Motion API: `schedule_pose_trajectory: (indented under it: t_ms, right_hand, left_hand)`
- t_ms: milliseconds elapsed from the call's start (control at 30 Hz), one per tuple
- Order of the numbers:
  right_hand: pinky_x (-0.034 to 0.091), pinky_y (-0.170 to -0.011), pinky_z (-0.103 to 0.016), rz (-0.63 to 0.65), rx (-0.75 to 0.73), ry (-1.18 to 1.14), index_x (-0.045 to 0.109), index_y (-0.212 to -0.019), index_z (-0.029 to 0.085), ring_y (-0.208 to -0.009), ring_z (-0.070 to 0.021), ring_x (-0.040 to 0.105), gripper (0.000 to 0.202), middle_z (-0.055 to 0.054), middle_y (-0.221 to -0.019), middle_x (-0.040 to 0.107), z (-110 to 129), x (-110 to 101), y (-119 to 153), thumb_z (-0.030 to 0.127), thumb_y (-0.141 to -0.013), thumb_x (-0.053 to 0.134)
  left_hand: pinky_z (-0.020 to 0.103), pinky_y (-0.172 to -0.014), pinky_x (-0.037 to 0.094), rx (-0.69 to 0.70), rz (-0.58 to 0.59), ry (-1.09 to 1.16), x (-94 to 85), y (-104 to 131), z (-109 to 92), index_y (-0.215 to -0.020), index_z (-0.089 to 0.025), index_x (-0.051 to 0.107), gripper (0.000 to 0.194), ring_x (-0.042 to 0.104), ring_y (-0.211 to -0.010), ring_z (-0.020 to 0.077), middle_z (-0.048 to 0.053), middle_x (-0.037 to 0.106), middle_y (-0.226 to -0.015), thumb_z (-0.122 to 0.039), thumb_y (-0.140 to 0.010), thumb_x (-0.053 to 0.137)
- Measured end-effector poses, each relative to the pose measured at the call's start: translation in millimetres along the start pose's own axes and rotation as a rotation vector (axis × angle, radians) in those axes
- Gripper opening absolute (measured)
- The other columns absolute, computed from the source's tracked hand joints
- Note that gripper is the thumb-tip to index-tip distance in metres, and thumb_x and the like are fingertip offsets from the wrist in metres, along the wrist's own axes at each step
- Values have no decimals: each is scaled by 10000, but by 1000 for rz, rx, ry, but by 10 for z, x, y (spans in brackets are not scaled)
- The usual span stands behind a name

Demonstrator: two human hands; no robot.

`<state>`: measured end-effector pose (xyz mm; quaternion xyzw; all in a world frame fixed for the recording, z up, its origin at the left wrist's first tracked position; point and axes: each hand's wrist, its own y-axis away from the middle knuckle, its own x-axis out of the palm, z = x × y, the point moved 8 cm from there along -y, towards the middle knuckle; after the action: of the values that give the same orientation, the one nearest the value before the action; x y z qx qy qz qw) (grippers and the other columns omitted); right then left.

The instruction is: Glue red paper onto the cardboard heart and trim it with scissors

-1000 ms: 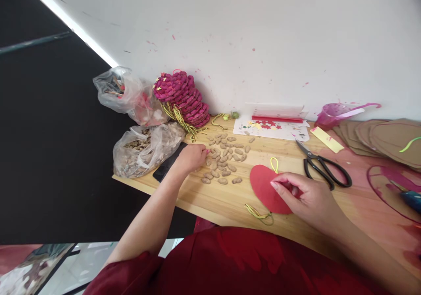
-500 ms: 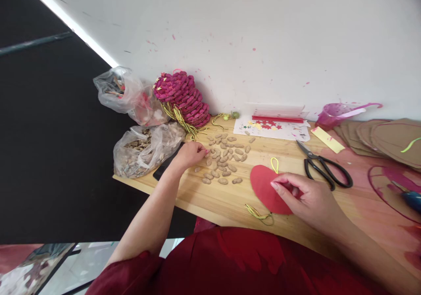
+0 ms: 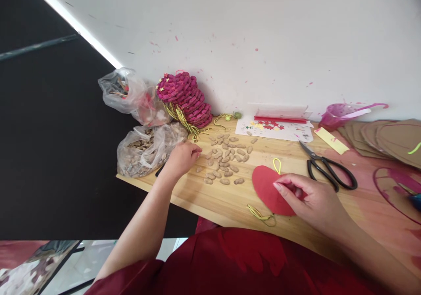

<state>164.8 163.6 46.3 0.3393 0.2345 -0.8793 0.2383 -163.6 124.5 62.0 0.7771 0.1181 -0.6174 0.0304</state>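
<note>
Just left of a loose spread of peanuts (image 3: 225, 169), my left hand (image 3: 183, 158) hovers over the wooden table with its fingertips slightly apart and nothing seen between them. A dark phone (image 3: 160, 170) is mostly hidden under that wrist. My right hand (image 3: 311, 198) is over a red rounded card (image 3: 268, 187), thumb and forefinger pinched together; whatever they hold, if anything, is hidden. From the card's upper edge sticks out a yellow cord loop (image 3: 277, 165). A yellow-green tassel (image 3: 258, 212) lies at its lower edge.
Black-handled scissors (image 3: 324, 163) lie right of the card. Clear bags (image 3: 144, 154) and a stack of magenta peanut-covered pieces (image 3: 186, 97) stand at left. Star stickers (image 3: 269, 126) lie by the wall. A pink cup (image 3: 338, 115) and cardboard shapes (image 3: 394, 141) sit at right.
My left hand has drawn back a little to the left, away from the peanuts, and its fingertips have loosened. My right hand stays over the red card.
</note>
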Motion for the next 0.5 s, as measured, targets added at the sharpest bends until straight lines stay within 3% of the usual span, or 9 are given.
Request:
schedule_pose_trajectory:
  t_ms: [233,500]
  right_hand:
    - [447,-536,-272,12,2,8,686,-874,233,-526,-117,549,178,1,-794,726,-32,13,19,359,-936,578]
    - [430,-528,-263,5,-5,13,681,-864,233,-515,-108,531,176,19,-739,696,-18,11,6,358,-935,580]
  left_hand:
    - [391,-871,518,79,-68,-142,185,171,-79,-941,-168,778,255,644,-926,281,123,739,-947,-86,-856,552]
    - [330,-902,527,72,-162,214,149,18,-143,-1067,-186,753,304,668,-943,209,68,731,-992,-92,-890,525]
